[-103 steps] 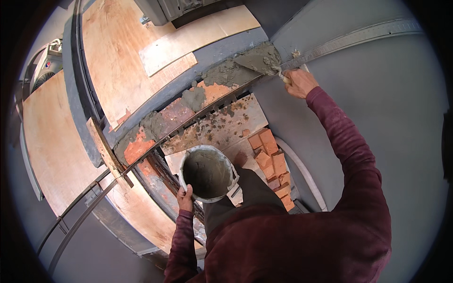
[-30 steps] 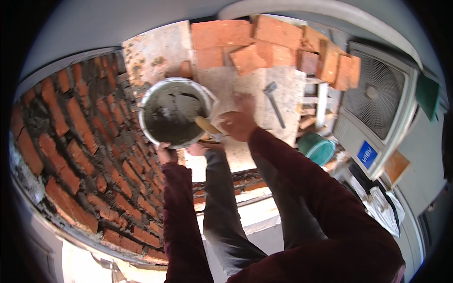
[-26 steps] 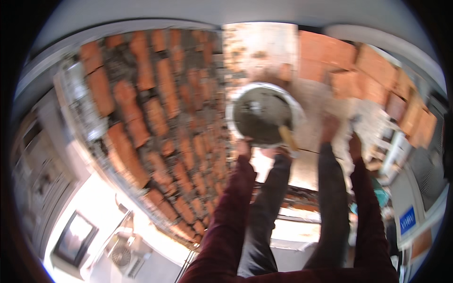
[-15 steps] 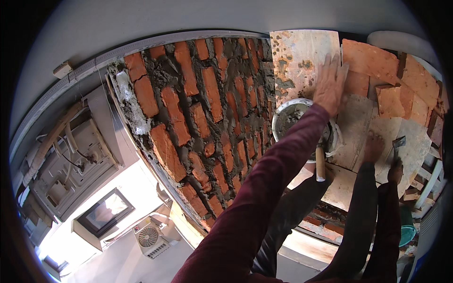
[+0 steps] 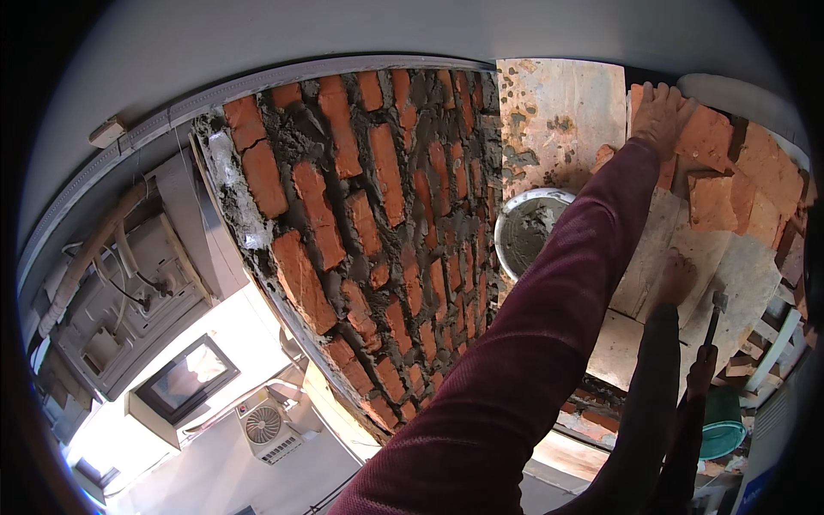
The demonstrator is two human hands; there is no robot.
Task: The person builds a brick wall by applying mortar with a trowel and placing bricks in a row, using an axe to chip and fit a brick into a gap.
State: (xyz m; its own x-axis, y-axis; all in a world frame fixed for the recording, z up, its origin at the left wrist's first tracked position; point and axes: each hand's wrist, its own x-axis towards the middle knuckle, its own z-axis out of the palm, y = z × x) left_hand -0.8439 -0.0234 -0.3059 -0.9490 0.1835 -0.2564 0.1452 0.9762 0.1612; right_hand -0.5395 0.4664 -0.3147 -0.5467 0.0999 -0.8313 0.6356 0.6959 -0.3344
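My left hand point(image 5: 661, 120) lies with fingers apart over the near end of a flat orange brick point(image 5: 705, 137) in the stack at the upper right. Its palm and the surfaces beneath it are hidden. Lower right, my right hand point(image 5: 702, 369) is closed round the thin handle of a small-headed hammer point(image 5: 719, 300), held over the boards. Beside my left forearm stands a round white bucket point(image 5: 506, 249) with grey mortar point(image 5: 536, 227) in it; the sleeve covers its right side.
A brick wall point(image 5: 365, 227) with rough wet mortar joints fills the middle. Mortar-spotted boards point(image 5: 562, 94) lie beyond the bucket. My bare foot point(image 5: 678, 275) stands on planks point(image 5: 644, 245). A green bucket point(image 5: 723, 429) is lower right. An outdoor fan unit point(image 5: 266, 425) shows lower left.
My left hand has moved right from the board onto the bricks, its forearm now covering the trowel handle at the bucket. My right hand and the hammer have shifted slightly lower.
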